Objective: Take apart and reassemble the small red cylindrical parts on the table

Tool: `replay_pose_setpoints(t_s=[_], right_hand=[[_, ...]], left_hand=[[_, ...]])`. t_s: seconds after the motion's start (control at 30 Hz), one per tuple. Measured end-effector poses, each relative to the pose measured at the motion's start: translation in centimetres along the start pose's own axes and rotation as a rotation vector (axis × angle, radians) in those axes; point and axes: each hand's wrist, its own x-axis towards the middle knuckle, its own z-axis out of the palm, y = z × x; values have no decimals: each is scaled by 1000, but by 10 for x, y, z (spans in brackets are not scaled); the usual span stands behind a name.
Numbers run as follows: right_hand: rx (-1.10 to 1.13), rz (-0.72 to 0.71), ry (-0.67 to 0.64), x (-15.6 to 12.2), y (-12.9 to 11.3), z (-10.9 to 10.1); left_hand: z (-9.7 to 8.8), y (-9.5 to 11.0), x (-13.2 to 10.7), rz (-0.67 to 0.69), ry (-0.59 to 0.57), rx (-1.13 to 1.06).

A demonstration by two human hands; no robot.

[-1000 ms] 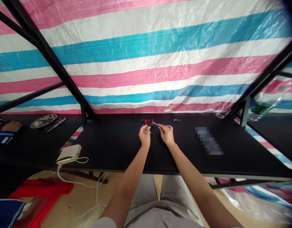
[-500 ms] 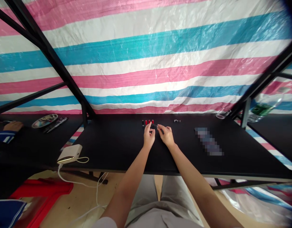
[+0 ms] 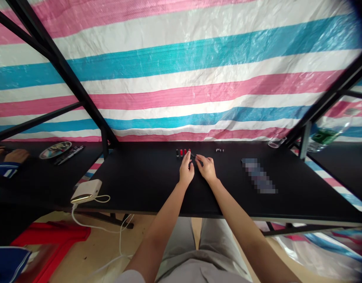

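Note:
My right hand (image 3: pixel 207 168) is closed, its fingertips pinching one end of a small dark slender piece (image 3: pixel 193 155) just above the black table. My left hand (image 3: pixel 187 169) is close beside it, fingers stretched forward and thumb apart. Its fingertips come near the other end of that piece; whether they touch it is hard to tell against the black surface. Just past the left fingertips stands a short row of small cylinders, a black one (image 3: pixel 177 153) and several red ones (image 3: pixel 181 152). Small silvery pieces (image 3: pixel 219 150) lie in a row beyond my right hand.
On the table are a blurred-out flat object (image 3: pixel 259 176) at right, a clear cup (image 3: pixel 276 142) at the back and a white box with a cable (image 3: pixel 87 190) at left. Another person's hand (image 3: pixel 16 156), a metal dish (image 3: pixel 55 150) and pens (image 3: pixel 69 155) occupy the left-hand table. Black frame bars (image 3: pixel 66 78) flank the workspace.
My left hand has shifted slightly to the right and forward, closer to the right hand. My right hand has hardly moved. At far left, the other person's hands have moved a little.

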Motion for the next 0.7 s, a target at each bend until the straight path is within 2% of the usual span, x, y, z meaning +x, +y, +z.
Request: replay_pose_setpoints(t_s=[0.17, 0.33, 0.47, 0.63, 0.7], right_hand=[[3, 8, -2, -2, 4, 2], [-8, 65, -22, 0, 5, 3], [-29, 186, -27, 8, 8, 6], [28, 407, -24, 26, 16, 15], [16, 438, -49, 32, 19, 20]], left_hand=[[-2, 2, 0, 64, -37, 53], [-3, 6, 0, 56, -48, -26], [-2, 6, 2, -4, -36, -58], [-1, 2, 4, -96, 66, -96], [-2, 1, 4, -138, 98, -92]])
